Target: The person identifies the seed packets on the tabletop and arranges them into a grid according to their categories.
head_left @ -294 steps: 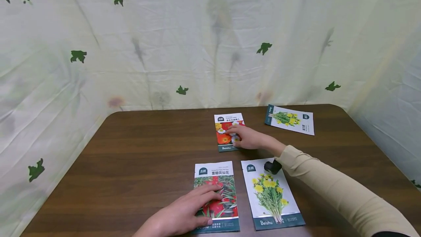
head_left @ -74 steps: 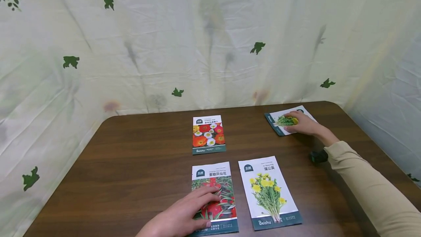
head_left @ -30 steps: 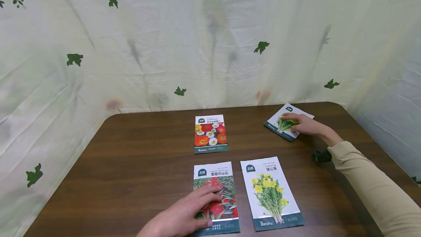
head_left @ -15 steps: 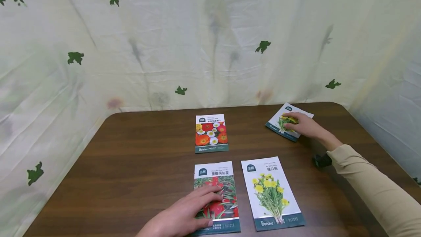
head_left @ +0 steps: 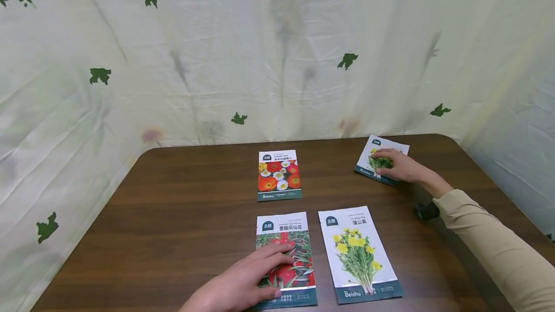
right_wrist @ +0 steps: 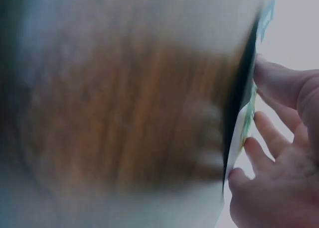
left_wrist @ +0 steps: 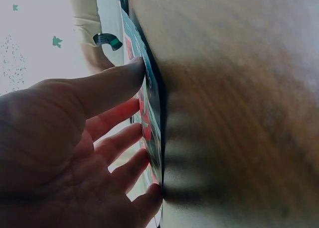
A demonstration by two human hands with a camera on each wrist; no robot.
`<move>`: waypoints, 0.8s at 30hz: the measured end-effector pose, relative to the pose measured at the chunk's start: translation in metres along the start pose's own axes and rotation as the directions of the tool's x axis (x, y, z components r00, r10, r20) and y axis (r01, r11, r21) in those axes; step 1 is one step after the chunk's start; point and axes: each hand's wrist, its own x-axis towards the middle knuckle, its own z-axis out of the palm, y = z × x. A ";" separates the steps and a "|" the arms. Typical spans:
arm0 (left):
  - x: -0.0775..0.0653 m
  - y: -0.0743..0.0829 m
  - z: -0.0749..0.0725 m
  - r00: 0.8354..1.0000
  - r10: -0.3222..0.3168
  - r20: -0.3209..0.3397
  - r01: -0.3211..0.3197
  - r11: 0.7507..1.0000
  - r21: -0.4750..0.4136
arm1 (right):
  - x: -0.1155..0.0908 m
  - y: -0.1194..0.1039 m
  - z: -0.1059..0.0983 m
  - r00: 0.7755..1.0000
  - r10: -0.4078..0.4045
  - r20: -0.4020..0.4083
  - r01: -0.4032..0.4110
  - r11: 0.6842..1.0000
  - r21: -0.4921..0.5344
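My left hand (head_left: 247, 278) rests with spread fingers on a seed packet (head_left: 282, 225) printed with red flowers and green leaves. In the left wrist view its thumb and fingertips (left_wrist: 133, 71) touch the packet's face. At the far right, my right hand (head_left: 401, 165) lies over a smaller dandelion seed packet (head_left: 370, 150), covering its right part. The right wrist view shows that hand's fingertips (right_wrist: 252, 147) against the face of this packet (right_wrist: 246, 119), the fingers spread. A large dandelion seed packet (head_left: 355, 254) lies flat beside the red-flower one.
Behind the red-flower packet lies a smaller poppy seed packet (head_left: 279, 177) with orange, red and white blooms. All the packets lie on a brown wooden table (head_left: 173, 225). A pale cloth with leaf prints (head_left: 243, 61) hangs around its back and sides.
The poppy packet has shifted left since the oldest frame. My right hand went from it to the far-right dandelion packet, which has turned more upright. The left hand has stayed in place.
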 end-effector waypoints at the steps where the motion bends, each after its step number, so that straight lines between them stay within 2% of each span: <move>1: 0.000 0.000 0.000 1.000 0.000 0.001 0.000 1.000 -0.002 | -0.001 0.000 -0.001 1.000 -0.001 0.010 0.001 1.000 0.008; 10: 0.001 0.000 0.000 1.000 -0.015 0.009 0.015 1.000 -0.018 | -0.002 0.004 -0.008 0.997 -0.011 0.075 0.007 0.998 0.060; 18: 0.001 0.000 0.000 1.000 -0.020 0.014 0.021 1.000 -0.023 | -0.001 0.004 -0.007 1.000 0.005 -0.001 -0.005 0.996 0.087; 24: 0.000 0.000 0.000 1.000 -0.023 0.015 0.024 0.999 -0.027 | -0.001 0.007 -0.005 1.000 0.005 -0.003 -0.005 0.998 0.063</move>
